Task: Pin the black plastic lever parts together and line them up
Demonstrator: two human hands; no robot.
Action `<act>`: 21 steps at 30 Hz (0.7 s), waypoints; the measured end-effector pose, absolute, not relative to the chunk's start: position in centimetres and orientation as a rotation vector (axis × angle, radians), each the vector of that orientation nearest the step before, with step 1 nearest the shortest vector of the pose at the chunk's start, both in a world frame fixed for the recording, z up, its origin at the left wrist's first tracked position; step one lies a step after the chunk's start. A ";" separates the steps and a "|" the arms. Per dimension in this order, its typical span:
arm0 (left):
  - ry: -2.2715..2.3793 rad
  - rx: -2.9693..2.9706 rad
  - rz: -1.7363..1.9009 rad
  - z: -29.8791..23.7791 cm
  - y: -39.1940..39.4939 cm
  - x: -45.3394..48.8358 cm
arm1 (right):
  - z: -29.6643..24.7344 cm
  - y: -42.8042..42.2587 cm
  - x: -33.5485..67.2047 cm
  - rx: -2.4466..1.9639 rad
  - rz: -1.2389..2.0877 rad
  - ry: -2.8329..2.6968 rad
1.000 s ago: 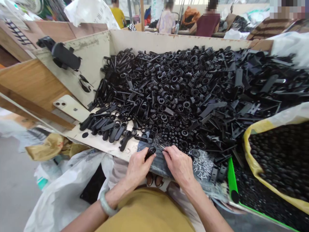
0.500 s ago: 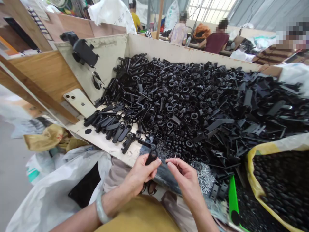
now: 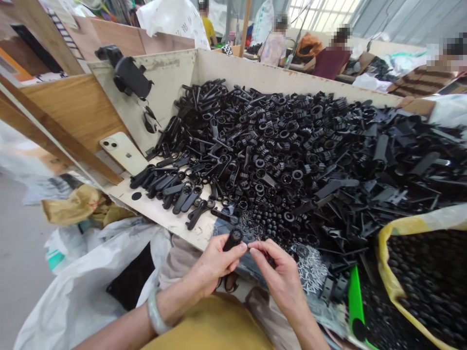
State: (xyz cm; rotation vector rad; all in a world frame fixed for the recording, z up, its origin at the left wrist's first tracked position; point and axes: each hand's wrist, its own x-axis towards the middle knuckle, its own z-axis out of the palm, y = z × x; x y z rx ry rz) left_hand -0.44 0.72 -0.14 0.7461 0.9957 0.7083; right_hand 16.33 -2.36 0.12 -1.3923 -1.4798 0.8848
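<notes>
Noted at the near edge of the pale board bench (image 3: pixel 160 214): a short black plastic barrel (image 3: pixel 233 239), held clear of the surface in the left hand (image 3: pixel 215 265). Gripped between thumb and forefinger, fingers (image 3: pixel 239 250) narrow and closed on its lower half. Long axis near upright, tipped slightly away from the body, ringed end uppermost.

Right hand (image 3: pixel 280 274) set just to the right of the barrel, fingertips (image 3: pixel 255 245) drawn into a fine pinch. Pointing left toward the barrel's side, almost touching the left thumb, a little below the ringed end. Contents of the pinch too small to tell. Left hand already on the piece; right hand just beside it, apart from the plastic.

Pale green bangle (image 3: pixel 155 316) on the left wrist.

Behind the hands, a scatter of small silver metal pins (image 3: pixel 310 267) lying on a dark sheet, nearer the right hand. Beyond that, a deep heap of loose black plastic parts (image 3: pixel 292 146) filling the bench up to its raised back wall. To the left, a row of flat black plastic handles (image 3: pixel 164 187), laid side by side. Cream smartphone (image 3: pixel 124 153) propped outside the left wall, below a black clamp holder (image 3: pixel 127 78). Yellow-rimmed sack of small black round pieces (image 3: pixel 412 253) at far right.
</notes>
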 end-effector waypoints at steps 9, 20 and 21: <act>0.997 0.734 0.641 -0.2 0.7 -0.1 | -0.4 -2.9 16.4 -1.429 0.974 -1.367; 0.879 0.187 0.617 -0.4 0.5 1.0 | -1.3 -3.9 16.4 -1.374 0.655 -1.443; 0.858 0.169 0.604 -0.3 0.5 1.1 | -1.4 -4.0 16.5 -1.360 0.631 -1.455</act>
